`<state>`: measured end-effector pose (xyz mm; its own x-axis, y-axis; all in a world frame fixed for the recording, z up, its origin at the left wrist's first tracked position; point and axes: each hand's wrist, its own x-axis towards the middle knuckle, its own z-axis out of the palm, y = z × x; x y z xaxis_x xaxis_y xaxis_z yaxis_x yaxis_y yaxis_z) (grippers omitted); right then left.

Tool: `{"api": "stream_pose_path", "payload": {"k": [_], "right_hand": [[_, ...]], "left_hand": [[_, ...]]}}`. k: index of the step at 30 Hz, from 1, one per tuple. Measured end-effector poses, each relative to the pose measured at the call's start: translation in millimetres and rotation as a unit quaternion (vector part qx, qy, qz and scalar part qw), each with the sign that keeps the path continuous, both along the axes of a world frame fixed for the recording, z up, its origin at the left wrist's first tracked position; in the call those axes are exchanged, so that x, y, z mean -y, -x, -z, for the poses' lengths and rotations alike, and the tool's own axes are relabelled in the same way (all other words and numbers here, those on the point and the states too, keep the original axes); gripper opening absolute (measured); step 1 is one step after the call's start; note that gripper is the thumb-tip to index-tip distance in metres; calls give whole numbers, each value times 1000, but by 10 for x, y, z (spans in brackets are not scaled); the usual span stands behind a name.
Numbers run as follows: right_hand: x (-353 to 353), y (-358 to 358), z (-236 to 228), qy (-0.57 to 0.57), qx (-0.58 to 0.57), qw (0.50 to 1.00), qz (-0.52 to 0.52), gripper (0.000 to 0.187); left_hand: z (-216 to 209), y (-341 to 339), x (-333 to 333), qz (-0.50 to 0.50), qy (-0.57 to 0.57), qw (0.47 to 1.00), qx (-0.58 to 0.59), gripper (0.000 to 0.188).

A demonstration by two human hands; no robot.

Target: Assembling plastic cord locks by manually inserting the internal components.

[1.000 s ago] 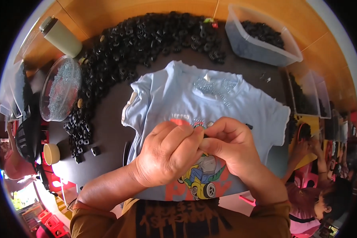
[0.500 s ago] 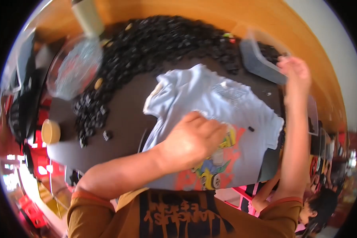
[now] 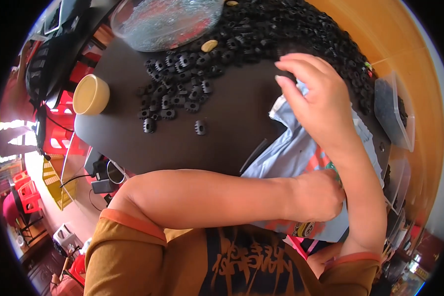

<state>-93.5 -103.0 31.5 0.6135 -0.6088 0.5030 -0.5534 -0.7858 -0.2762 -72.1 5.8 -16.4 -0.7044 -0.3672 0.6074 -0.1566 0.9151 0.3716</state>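
1. One shirt (image 3: 281, 155), pale blue, lies on the dark counter (image 3: 182, 153) in front of the worker, partly hidden by both arms.
2. Black pieces (image 3: 281, 24), too many to count, curve across the far side in one heap; one lone piece (image 3: 201, 127) sits apart at its near end.
3. Also in view: one round clear dish (image 3: 148, 45) filled with small glassy bits, one yellow cup (image 3: 103, 96) at the left edge, and two tan bits (image 3: 209, 46) along the heap.
4. One clear bin (image 3: 387, 101) with dark contents stands at right, beyond the shirt.
5. Half a second earlier, the right hand (image 3: 323, 101) was up at the bin; now it has swung left, its fingertips near the heap's inner edge. A second earlier, both hands met over the shirt.
6. The view has turned toward the left side of the counter: the cup and dish appear larger, and the pale tumbler seen before is out of frame.
7. Right grip: thumb and fingers curved and parted by a small gap; whether a piece sits between them cannot be told.
8. Left grip: the left hand (image 3: 316, 198) is balled into a fist over the shirt, beside the right forearm; anything inside is hidden.
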Motion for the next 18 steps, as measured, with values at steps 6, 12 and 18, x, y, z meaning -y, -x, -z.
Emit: {"api": "stream_pose_path", "payload": {"k": [6, 12, 18], "right_hand": [[276, -356, 262, 82, -81, 993, -22, 24], [107, -340, 213, 16, -95, 994, -54, 21], [-66, -270, 107, -69, -20, 996, -43, 13]], "left_hand": [[-3, 37, 20, 25, -48, 998, 10, 12], [-70, -19, 44, 61, -70, 989, 111, 16], [-66, -27, 34, 70, -77, 990, 97, 16]]}}
